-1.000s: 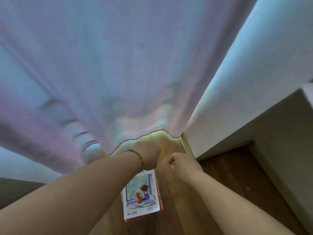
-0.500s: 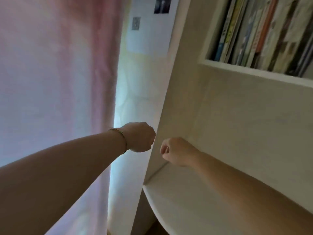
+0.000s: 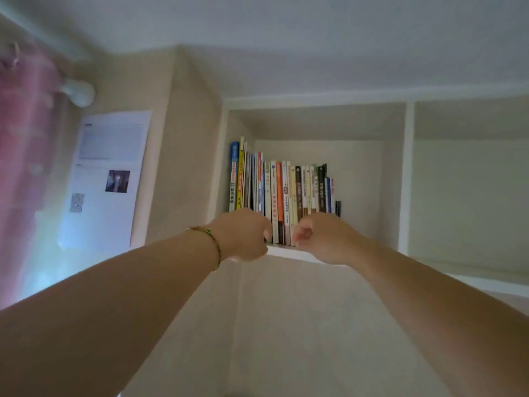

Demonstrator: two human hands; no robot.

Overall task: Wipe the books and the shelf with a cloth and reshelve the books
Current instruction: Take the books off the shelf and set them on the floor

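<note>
both hands, left hand (image 3: 242, 234) and right hand (image 3: 320, 239), are raised with fingers curled into empty fists just before the books (image 3: 282, 193) standing upright on the high shelf (image 3: 289, 252).

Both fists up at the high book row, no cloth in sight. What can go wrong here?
1. The row of upright paperback books has no bookend on its right; pulling some may topple the rest.
2. The white overhead shelf sits above eye level, so books could slip out.
3. Left hand and right hand hold no cloth.
</note>
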